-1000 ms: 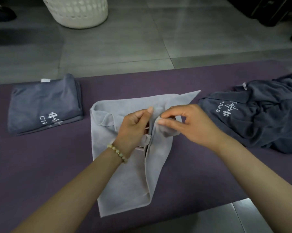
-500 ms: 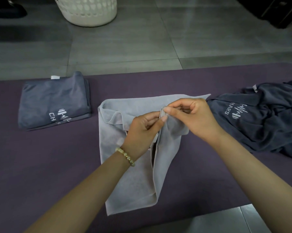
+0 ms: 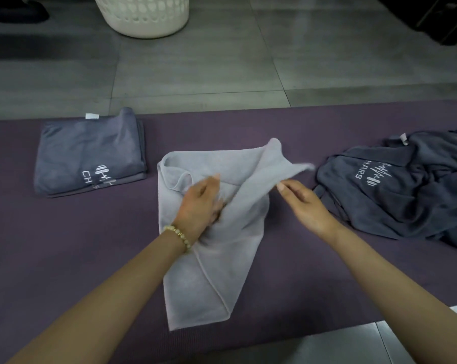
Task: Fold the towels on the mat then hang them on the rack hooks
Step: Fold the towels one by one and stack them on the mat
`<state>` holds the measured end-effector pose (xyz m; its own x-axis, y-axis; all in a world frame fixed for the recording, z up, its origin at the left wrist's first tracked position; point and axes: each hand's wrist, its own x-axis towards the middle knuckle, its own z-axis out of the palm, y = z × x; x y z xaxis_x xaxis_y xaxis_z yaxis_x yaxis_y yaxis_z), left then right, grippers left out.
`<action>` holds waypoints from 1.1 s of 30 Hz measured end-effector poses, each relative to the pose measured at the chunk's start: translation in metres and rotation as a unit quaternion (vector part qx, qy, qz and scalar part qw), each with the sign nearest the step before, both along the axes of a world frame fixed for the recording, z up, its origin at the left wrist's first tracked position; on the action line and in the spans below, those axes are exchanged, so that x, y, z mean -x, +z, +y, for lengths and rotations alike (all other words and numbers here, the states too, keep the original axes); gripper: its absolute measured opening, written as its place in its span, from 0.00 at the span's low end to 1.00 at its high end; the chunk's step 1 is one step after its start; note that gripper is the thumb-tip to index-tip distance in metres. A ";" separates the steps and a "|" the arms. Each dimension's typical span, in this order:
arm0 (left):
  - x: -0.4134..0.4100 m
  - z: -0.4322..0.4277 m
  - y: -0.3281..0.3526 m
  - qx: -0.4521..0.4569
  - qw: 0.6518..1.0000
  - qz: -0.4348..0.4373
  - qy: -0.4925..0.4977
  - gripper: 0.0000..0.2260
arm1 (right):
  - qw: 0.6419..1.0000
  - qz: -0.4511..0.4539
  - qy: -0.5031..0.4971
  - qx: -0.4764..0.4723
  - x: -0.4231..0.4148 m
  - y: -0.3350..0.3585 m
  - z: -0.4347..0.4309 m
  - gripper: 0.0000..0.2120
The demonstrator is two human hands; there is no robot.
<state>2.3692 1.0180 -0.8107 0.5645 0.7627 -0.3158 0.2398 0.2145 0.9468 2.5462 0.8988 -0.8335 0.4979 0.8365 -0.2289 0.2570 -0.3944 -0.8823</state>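
Since the earlier frame, my hands have separated, and the right flap of the light grey towel point(image 3: 209, 271) has swung up and to the right, blurred. Left hand point(image 3: 199, 206): fingers curled into the central fold, holding it. Right hand point(image 3: 305, 206): fingertips at the raised flap's lower edge; I cannot tell whether it grips. Towel location: centre of the purple mat point(image 3: 64, 245), between a folded dark towel point(image 3: 88, 151) on the left and a crumpled dark towel point(image 3: 406, 195) on the right.
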 end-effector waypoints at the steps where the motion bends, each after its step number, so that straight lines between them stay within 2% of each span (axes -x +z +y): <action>1: 0.012 0.000 -0.012 -0.020 0.987 0.135 -0.086 0.18 | 1.000 0.003 -0.007 0.012 -0.002 -0.006 -0.004 0.06; 2: 0.024 -0.001 -0.022 -0.029 0.951 0.247 -0.183 0.17 | 1.000 0.007 -0.009 0.025 -0.005 -0.012 -0.008 0.06; 3: 0.036 -0.004 -0.032 -0.027 0.918 0.307 -0.248 0.18 | 0.999 0.007 -0.006 0.039 -0.006 -0.018 -0.011 0.06; 4: 0.045 -0.008 -0.041 -0.018 0.906 0.325 -0.271 0.23 | 0.998 0.006 -0.003 0.056 -0.007 -0.023 -0.013 0.07; 6: 0.058 -0.012 -0.055 0.006 0.926 0.314 -0.210 0.30 | 0.996 0.002 0.005 0.090 -0.006 -0.029 -0.013 0.10; 9: 0.063 -0.008 -0.070 -0.034 0.957 0.285 -0.036 0.23 | 0.993 0.008 0.005 0.115 -0.002 -0.036 -0.009 0.14; 11: 0.060 -0.003 -0.074 -0.044 0.964 0.263 0.026 0.18 | 0.992 0.032 -0.001 0.122 0.003 -0.039 -0.003 0.17; 14: 0.049 0.006 -0.078 -0.044 0.975 0.212 0.050 0.13 | 0.986 0.089 -0.047 0.134 0.013 -0.046 0.011 0.23; 17: 0.038 0.017 -0.085 -0.005 0.972 0.235 0.024 0.21 | 0.962 0.199 -0.098 0.158 0.017 -0.053 0.027 0.26; 20: 0.029 0.016 -0.089 0.049 0.969 0.240 0.022 0.24 | 0.928 0.310 -0.163 0.126 0.017 -0.056 0.044 0.19; 23: 0.026 0.016 -0.095 0.111 0.965 0.228 0.063 0.20 | 0.879 0.386 -0.267 0.078 0.019 -0.053 0.056 0.16; 25: 0.027 0.017 -0.101 0.137 0.964 0.218 0.069 0.14 | 0.867 0.402 -0.285 0.081 0.019 -0.054 0.062 0.19; 28: 0.028 0.018 -0.101 0.150 0.966 0.188 0.094 0.08 | 0.879 0.386 -0.267 0.091 0.018 -0.053 0.069 0.20; 31: 0.029 0.020 -0.101 0.174 0.961 0.178 0.118 0.13 | 0.892 0.355 -0.271 0.070 0.020 -0.053 0.071 0.16; 33: 0.028 0.021 -0.101 0.172 0.959 0.185 0.131 0.13 | 0.897 0.332 -0.290 0.045 0.021 -0.052 0.071 0.11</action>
